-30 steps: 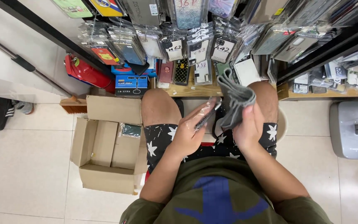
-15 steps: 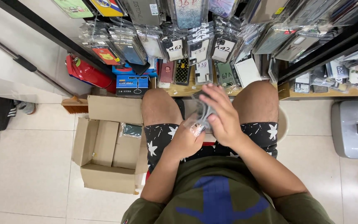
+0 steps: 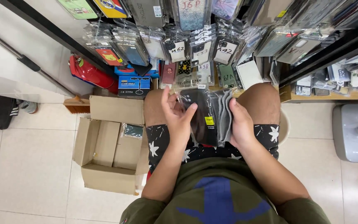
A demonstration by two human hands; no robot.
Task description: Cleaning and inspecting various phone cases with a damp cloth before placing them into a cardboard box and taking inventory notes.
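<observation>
Nearest the camera, the person sat in an olive-green shirt with a blue shape on the chest [image 3: 220,203] and black shorts printed with white stars [image 3: 162,145]. Above the lap, both hands held a stack of dark phone cases in clear plastic sleeves [image 3: 212,118]; the front sleeve carried a small yellow sticker. The left hand [image 3: 178,118] lay on the stack's left side, its fingers [image 3: 167,96] spread apart and lifted, the thumb resting against the front case. The right hand [image 3: 241,124] gripped the stack's right edge, its fingers closed round the back of the grey sleeves, thumb on top. The stack rested between the bare knees, just above the shorts.

On the tiled floor beside the person's left leg stood an open brown cardboard box [image 3: 104,149], flaps folded out, with a dark green packaged item [image 3: 133,130] at its far corner. Beyond the box, against the shelf's base, lay a blue printed carton [image 3: 133,86] and a red cylindrical object [image 3: 90,74]. At the floor's right edge sat a grey plastic bin lid [image 3: 355,132].

Farthest away, rows of hanging phone cases in transparent packets [image 3: 195,45] filled the dark rack, and a low wooden shelf [image 3: 311,96] carried more packets.
</observation>
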